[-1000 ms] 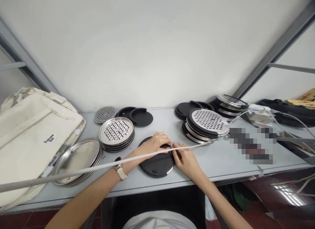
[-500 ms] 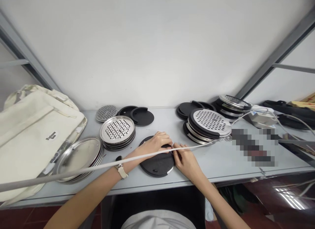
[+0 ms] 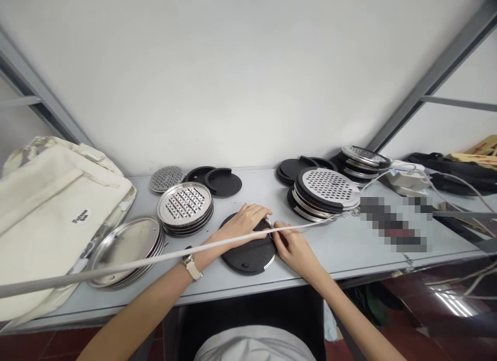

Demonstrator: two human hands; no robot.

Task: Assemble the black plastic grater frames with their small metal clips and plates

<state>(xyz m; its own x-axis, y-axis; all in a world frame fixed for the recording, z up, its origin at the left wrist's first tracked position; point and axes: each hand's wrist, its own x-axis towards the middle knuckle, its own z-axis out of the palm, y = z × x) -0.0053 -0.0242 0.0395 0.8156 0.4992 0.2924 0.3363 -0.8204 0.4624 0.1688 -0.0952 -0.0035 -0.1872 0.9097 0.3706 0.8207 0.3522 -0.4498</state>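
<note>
A round black disc [image 3: 250, 257] with a strip of bright metal along its right edge lies flat on the table in front of me. My left hand [image 3: 247, 222] rests over its upper part, fingers curled at the far right rim. Against that rim, my right hand [image 3: 290, 247] has thumb and fingers pinched together around a small metal ring [image 3: 271, 225]. The ring sits between both hands, partly covered by fingers. A pale cord [image 3: 229, 242] crosses the view in front of my left wrist and the disc.
Left of the disc are a stack of grater plates [image 3: 185, 205] and a stack of plain metal discs [image 3: 126, 252], beside a cream bag [image 3: 50, 221]. Black holders [image 3: 224, 182] lie behind. To the right stand assembled graters [image 3: 330, 187] and another stack [image 3: 363, 162].
My left fingers have lifted and straightened slightly, showing more of the metal ring. My right hand stays at the rim. The view has shifted a little.
</note>
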